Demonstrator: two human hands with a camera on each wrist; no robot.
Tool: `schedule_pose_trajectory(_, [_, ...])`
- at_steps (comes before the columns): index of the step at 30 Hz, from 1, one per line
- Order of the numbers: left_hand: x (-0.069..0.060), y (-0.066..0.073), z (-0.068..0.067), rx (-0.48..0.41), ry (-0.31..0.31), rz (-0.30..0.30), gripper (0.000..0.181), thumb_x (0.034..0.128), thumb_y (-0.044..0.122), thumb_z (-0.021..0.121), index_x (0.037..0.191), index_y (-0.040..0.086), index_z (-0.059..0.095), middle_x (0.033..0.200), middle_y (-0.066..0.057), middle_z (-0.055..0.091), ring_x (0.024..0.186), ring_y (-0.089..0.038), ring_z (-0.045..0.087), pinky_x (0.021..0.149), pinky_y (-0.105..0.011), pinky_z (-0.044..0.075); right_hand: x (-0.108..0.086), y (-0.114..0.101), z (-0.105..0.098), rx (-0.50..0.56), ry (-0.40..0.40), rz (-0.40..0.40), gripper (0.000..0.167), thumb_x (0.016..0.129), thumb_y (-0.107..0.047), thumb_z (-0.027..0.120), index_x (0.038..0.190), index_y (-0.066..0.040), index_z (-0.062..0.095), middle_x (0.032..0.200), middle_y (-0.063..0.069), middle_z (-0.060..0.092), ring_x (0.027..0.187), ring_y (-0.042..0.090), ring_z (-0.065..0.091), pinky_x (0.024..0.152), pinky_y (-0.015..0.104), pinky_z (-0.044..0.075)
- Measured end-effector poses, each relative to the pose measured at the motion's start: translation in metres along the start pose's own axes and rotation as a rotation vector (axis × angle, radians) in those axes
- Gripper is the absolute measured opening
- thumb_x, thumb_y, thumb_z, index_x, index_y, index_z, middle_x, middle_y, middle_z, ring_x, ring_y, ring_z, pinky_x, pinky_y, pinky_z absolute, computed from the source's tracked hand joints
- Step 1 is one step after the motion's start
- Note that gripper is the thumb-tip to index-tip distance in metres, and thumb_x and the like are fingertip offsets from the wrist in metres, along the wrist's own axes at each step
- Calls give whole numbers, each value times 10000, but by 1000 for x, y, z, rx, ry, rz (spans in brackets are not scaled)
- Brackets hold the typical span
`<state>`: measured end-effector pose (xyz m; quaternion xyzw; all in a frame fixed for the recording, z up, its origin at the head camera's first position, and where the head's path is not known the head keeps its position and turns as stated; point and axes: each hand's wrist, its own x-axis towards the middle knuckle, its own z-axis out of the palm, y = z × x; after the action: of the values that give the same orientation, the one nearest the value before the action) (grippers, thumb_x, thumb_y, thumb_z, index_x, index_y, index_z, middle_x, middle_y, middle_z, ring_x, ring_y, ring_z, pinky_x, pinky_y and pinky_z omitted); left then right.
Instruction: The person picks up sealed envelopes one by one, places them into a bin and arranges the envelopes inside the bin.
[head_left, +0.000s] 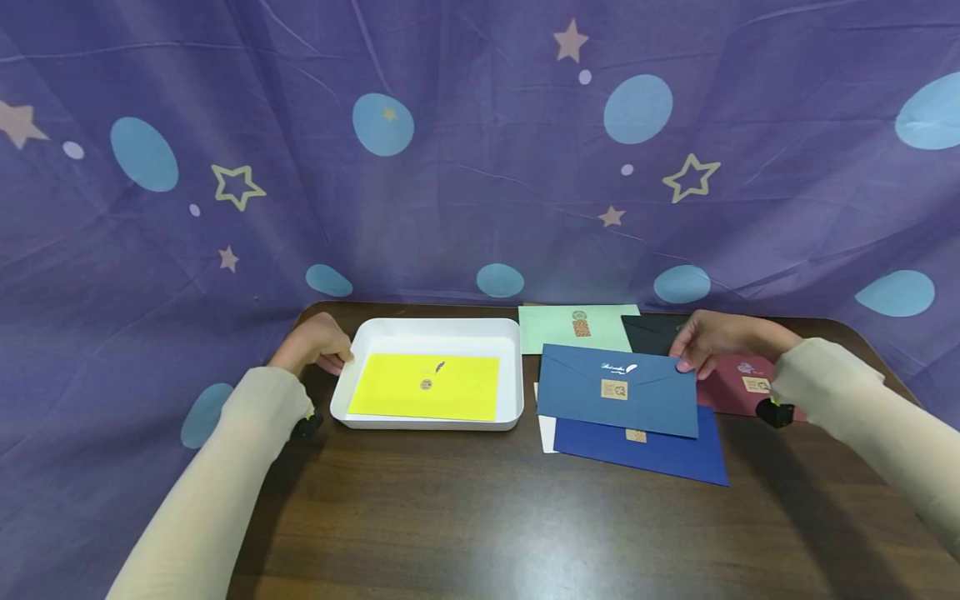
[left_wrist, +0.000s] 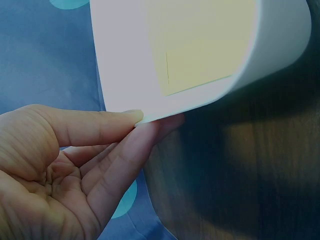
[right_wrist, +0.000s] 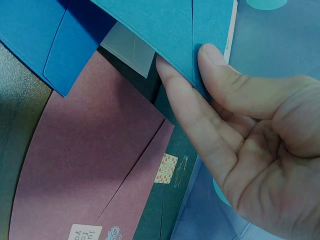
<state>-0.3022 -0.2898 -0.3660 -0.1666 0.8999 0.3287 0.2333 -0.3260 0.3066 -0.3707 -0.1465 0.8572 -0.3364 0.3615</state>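
A white tray (head_left: 442, 424) holds a yellow envelope (head_left: 457, 392) lying flat. My left hand (head_left: 321, 340) pinches the tray's left rim; the left wrist view shows thumb and fingertips on the rim (left_wrist: 175, 114). In my right hand (head_left: 708, 340) is the right edge of a teal-blue envelope (head_left: 570, 392), pinched between thumb and fingers, as the right wrist view also shows for the envelope (right_wrist: 170, 30). It overlaps a dark blue envelope (head_left: 667, 458) below it.
Right of the tray lie a mint green envelope (head_left: 547, 327), a black envelope (head_left: 645, 332), a dark red envelope (head_left: 727, 387) and a partly covered white one (head_left: 547, 433). A patterned purple curtain (head_left: 450, 208) hangs behind the brown table (head_left: 420, 517).
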Motion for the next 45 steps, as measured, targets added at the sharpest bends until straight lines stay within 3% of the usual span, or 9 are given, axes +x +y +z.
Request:
schedule_pose_trajectory(7, [0,0,-1,3,-4,-1,93,852,-112,631,795,-65,575,685,-77,581,530,-106,631,578,-230,641,0,2,1,17,2,22,249,947,-73,700,1133,91,700,960,48,714,780,148,684,751,333,674])
schedule_pose_trajectory(15, [-2,1,-2,-1,-10,-13,75,867,-104,629,814,-73,586,690,-78,591,544,-108,641,588,-232,644,1,4,1,18,36,0,274,966,-80,676,1175,97,685,1125,127,717,870,197,717,790,384,677])
schedule_pose_trajectory(23, [-1,0,-1,-8,-2,-13,89,859,-106,639,802,-65,583,702,-87,591,554,-118,652,588,-238,646,-1,5,-2,52,48,-33,282,970,-65,664,1183,119,676,1140,139,724,882,178,731,779,374,677])
schedule_pose_trajectory(33, [0,0,-2,2,-2,-14,104,862,-106,641,791,-59,581,703,-84,581,551,-116,645,588,-231,644,-3,3,-5,113,134,-21,312,971,-29,645,1230,145,637,1014,80,762,795,159,712,764,350,673])
schedule_pose_trajectory(45, [-1,0,-1,-5,4,3,108,853,-109,647,782,-57,584,688,-81,569,541,-113,635,581,-235,643,-3,-23,-2,95,176,-85,426,1005,-94,617,1357,134,544,1330,254,618,881,194,734,848,372,663])
